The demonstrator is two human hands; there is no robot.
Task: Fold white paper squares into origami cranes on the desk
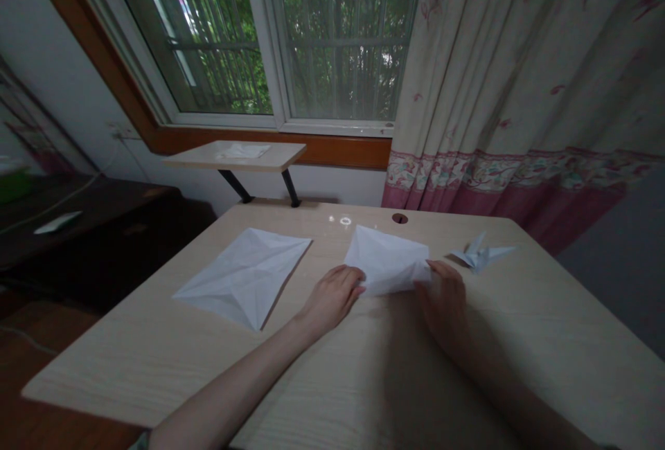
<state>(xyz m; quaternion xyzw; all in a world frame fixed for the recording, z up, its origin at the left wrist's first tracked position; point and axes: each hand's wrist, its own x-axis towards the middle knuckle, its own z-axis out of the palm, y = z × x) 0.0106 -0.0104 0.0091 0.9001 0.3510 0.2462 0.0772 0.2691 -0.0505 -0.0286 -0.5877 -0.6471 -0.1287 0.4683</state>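
A partly folded sheet of white paper (387,253) lies on the table in front of me, its near edge turned up. My left hand (337,292) grips the sheet's left near corner, fingers curled together. At the right near corner, my right hand (444,294) pinches the paper between thumb and fingers. Left of my hands lies a creased, unfolded square of white paper (246,273). Beyond my right hand stands a folded paper crane (478,254) with its wings out.
The pale wooden table (322,381) has a round cable hole (400,218) at its back edge. A small raised shelf (283,156) at the back left carries crumpled white paper (243,151). Behind are a window and a curtain (467,90); a dark low table (104,201) stands left.
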